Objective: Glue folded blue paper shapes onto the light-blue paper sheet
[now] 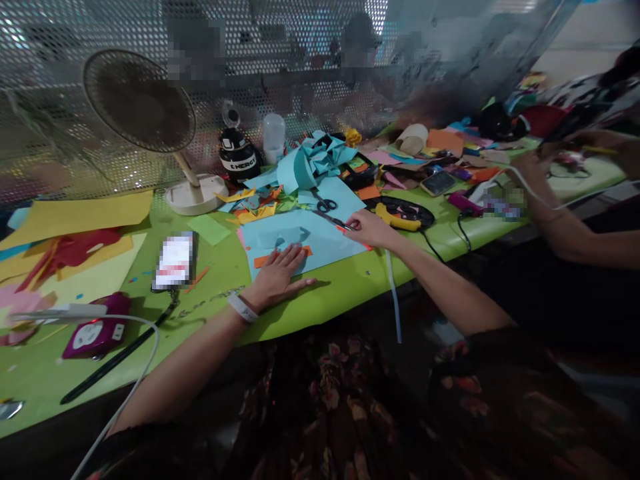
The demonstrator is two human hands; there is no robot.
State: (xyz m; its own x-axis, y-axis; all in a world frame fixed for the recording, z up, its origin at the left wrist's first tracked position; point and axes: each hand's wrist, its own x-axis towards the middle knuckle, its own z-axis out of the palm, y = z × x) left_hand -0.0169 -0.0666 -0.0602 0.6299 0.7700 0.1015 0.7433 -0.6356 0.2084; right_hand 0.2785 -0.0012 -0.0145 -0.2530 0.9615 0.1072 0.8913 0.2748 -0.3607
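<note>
My left hand (277, 275) lies flat, fingers spread, at the near edge of a light blue sheet (330, 245). Its fingers rest over an orange paper strip (261, 261), and a folded light blue piece (283, 236) lies just past the fingertips. Over the sheet's right side, my right hand (374, 230) is closed on a slim dark-bladed tool (331, 219) with red-orange parts. It points away to the left; the grip hides whether it is scissors or a cutter. Black-handled scissors (327, 205) lie just beyond it.
A fan (197, 195) and a black bottle (239, 160) stand behind. Crumpled blue paper (320, 160) is piled at the back. A phone (173, 261) and purple device (97, 330) lie left. A yellow-handled tool (397, 219) lies right, near another person's arm (565, 220).
</note>
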